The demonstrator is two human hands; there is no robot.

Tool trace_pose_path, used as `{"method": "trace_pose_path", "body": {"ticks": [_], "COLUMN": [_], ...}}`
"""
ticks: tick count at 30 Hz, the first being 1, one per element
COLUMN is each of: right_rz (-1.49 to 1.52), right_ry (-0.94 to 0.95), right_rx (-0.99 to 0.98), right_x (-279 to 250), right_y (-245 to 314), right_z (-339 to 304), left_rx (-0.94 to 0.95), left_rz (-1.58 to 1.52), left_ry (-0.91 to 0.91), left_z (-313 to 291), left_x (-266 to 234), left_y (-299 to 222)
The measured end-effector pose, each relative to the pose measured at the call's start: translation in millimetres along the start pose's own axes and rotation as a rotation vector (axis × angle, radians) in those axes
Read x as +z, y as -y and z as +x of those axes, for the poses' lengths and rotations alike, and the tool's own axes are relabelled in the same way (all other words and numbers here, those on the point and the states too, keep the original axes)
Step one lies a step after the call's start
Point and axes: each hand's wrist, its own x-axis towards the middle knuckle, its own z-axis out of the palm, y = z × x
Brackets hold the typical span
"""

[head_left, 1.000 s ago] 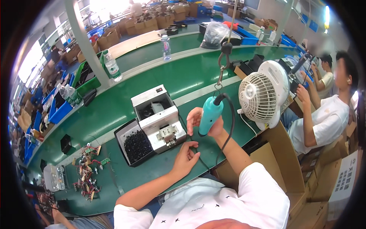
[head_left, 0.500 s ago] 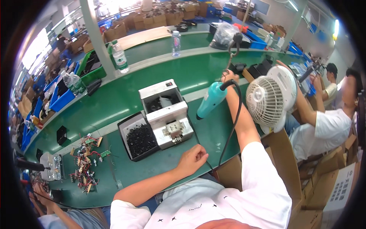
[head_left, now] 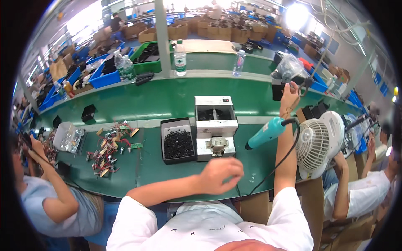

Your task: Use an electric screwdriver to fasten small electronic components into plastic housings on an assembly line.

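The person's right hand [head_left: 289, 93] is raised far over the green table [head_left: 167, 100], fingers closed around a dark hanging cord or hook at the top of the cable from which the teal electric screwdriver [head_left: 265, 133] hangs. The screwdriver dangles tilted, tip pointing left toward the white boxy screw-feeder machine [head_left: 215, 125], with its black cable looping down to the near edge. The left hand [head_left: 220, 175] hovers near the table's near edge, loosely curled and holding nothing that can be made out.

Just left of the machine, touching it, lies a black rectangular tray of small dark screws [head_left: 178, 142]. Further left is a scatter of small circuit boards with red wires [head_left: 109, 148], too many and too tangled to count.

A likely risk is the dangling screwdriver swinging into the white round desk fan [head_left: 318, 142] at its right, or its cable catching the fan, since only the cord is gripped. The left forearm could also sweep the screw tray and spill it.

Counted: one screwdriver, one machine, one tray, one fan, and four clear plastic bottles [head_left: 179, 57] along the far side. Other people sit at the left and right edges.
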Motion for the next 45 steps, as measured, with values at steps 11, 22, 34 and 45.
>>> {"method": "trace_pose_path", "body": {"ticks": [11, 22, 34, 45], "right_rz": [0.665, 0.371, 0.603, 1.004], "right_ry": [1.077, 1.188, 1.092, 0.92], "right_rx": [0.467, -0.281, -0.055, 0.156], "right_x": [-12, 2, -30, -29], "right_y": [182, 193, 155, 166], "right_z": [-96, -151, -178, -220], "left_rx": [0.049, -0.338, -0.647, -0.872], "left_rz": [0.455, -0.384, -0.147, -0.093], "left_ry": [-0.397, -0.545, -0.374, -0.46], "left_z": [96, 73, 14, -91], "left_x": [-75, -91, -104, -19], "left_y": [-8, -8, -46, -17]}}
